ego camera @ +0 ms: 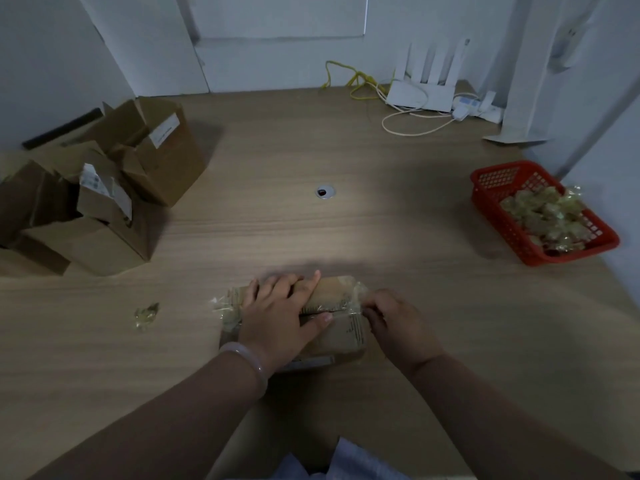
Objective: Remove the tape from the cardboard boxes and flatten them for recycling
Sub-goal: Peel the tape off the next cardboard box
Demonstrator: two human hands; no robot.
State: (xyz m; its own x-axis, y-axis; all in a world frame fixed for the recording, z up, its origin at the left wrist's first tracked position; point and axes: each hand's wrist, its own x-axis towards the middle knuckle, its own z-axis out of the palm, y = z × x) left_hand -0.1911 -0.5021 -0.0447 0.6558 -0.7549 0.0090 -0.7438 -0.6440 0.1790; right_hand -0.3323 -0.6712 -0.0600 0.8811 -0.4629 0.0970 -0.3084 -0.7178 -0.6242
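A small taped cardboard box [341, 332] lies on the wooden table in front of me. My left hand [280, 308] lies flat on its top with fingers spread, pressing it down. My right hand [394, 322] is at the box's right end, its fingers curled and pinching the clear tape [358, 299] there. Loose clear tape [221, 306] also sticks out at the box's left end. A small crumpled wad of tape [147, 313] lies on the table to the left.
A pile of opened cardboard boxes [104, 188] stands at the left. A red basket [498, 188] holding crumpled tape sits at the right edge. A white router [420, 95] with cables is at the back. A cable hole [325, 192] marks the table's middle.
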